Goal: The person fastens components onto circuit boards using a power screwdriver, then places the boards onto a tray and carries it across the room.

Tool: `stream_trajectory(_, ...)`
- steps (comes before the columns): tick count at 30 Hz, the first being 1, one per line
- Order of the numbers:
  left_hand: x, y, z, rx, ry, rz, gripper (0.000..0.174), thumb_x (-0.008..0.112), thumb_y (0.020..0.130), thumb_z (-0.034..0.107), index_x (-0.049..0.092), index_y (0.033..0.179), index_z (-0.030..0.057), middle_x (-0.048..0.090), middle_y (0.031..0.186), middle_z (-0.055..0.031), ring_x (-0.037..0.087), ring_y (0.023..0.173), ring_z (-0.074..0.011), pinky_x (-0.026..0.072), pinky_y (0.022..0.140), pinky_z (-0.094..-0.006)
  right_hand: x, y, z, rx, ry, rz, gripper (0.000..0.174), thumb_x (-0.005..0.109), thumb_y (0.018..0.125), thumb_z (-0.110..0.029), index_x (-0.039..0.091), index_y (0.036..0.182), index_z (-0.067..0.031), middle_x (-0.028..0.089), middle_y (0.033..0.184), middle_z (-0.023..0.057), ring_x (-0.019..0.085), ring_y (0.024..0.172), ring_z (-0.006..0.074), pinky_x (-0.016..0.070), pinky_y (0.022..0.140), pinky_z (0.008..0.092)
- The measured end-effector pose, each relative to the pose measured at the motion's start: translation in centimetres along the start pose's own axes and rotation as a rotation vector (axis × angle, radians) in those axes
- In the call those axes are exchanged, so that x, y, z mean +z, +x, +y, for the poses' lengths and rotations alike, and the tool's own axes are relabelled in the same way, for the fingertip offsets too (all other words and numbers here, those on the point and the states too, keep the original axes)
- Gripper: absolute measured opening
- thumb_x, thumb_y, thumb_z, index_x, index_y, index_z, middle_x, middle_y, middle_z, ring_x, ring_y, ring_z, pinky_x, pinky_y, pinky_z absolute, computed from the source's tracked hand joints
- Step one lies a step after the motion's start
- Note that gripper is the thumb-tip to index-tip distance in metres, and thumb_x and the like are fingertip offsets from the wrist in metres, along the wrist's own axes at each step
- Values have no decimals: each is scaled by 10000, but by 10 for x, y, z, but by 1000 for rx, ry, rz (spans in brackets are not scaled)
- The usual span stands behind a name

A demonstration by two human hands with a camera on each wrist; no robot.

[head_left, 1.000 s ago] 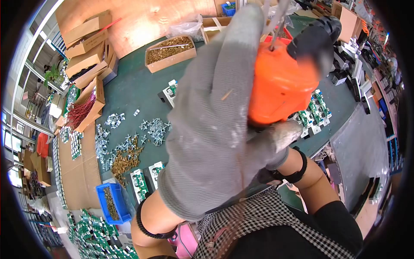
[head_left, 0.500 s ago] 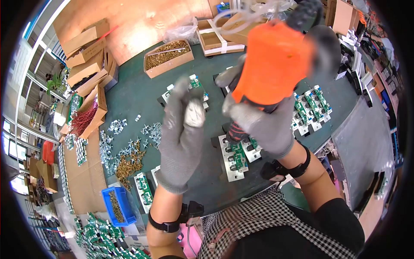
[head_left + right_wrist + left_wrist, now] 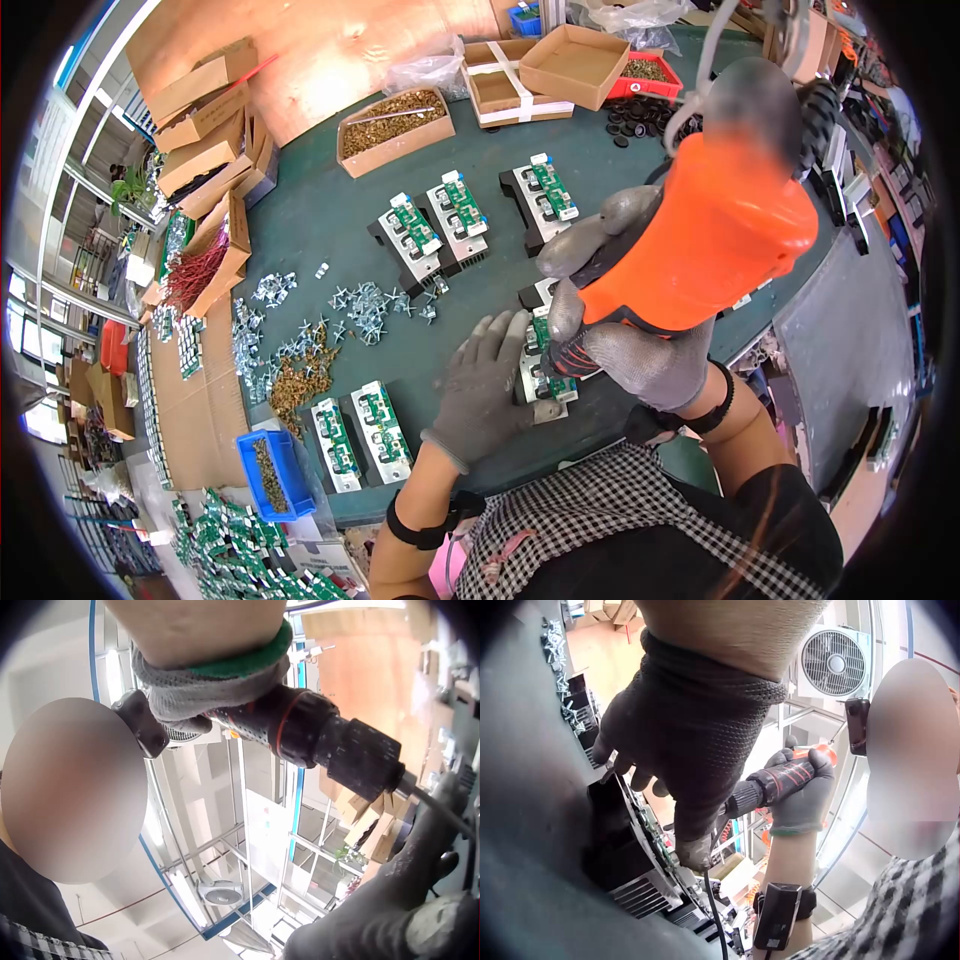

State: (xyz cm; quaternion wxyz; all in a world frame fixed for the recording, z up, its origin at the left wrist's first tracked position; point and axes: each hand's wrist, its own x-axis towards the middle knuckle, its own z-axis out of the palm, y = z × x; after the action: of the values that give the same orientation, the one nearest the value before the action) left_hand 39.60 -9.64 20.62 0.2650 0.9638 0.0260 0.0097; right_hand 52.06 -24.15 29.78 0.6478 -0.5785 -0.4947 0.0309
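My gloved right hand [image 3: 650,365] grips an electric screwdriver [image 3: 705,230] with an orange body and a black, red-striped front end. Its chuck [image 3: 367,757] and long thin bit show in the right wrist view. Under that front end lies a green circuit board [image 3: 540,332] mounted on a metal heat sink, partly hidden by both hands. Beside it, my gloved left hand [image 3: 480,385] is low over the table, fingers extended along the board's left side. The left thumb [image 3: 694,853] lies at the board's near end.
More board-and-heat-sink units stand at the near left [image 3: 382,430] and farther back [image 3: 460,215]. Piles of silver clips [image 3: 365,310] and brass-coloured parts [image 3: 300,380] lie leftward, near a blue bin [image 3: 300,490]. At the back sit a carton of small parts [image 3: 350,165] and a red tray [image 3: 675,88].
My left hand, raised close before the head camera and then lifted over the table, has come down beside the board. The screwdriver, still in my right hand, has swung rightward.
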Motion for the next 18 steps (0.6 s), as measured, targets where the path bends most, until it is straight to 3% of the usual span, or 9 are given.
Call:
stream_trajectory(4, 10, 3, -8, -24, -2, 79, 986, 749, 658, 516, 317, 1415, 54, 359, 1409, -189, 318, 1319, -403, 266, 1074, -499, 0, 3, 14, -95, -108, 80, 654, 513, 655, 136, 329, 1256, -41, 591, 1062, 178, 633, 728, 188, 533, 662, 316)
stream_trajectory(13, 8, -8, -5, 5, 10, 124, 1026, 756, 612, 558, 338, 1393, 41, 369, 1393, -187, 343, 1289, -421, 284, 1057, -504, 10, 6, 29, 65, -97, 213, 619, 553, 669, 107, 366, 1240, -39, 601, 1086, 170, 634, 730, 203, 536, 648, 326)
stream_trajectory(16, 13, -8, -9, 14, 80, 129, 1067, 701, 615, 673, 339, 1387, 33, 387, 1358, -207, 369, 1270, -420, 310, 1035, -514, 12, 4, 30, 109, -114, 247, 625, 554, 664, 104, 365, 1242, -40, 603, 1087, 171, 636, 736, 202, 537, 651, 323)
stream_trajectory(18, 15, -8, -10, 13, 72, 133, 1057, 700, 619, 672, 345, 1386, 37, 386, 1361, -203, 367, 1272, -419, 307, 1036, -512, 13, 4, 30, 106, -20, 253, 620, 554, 667, 101, 367, 1240, -42, 604, 1085, 170, 636, 739, 199, 537, 655, 321)
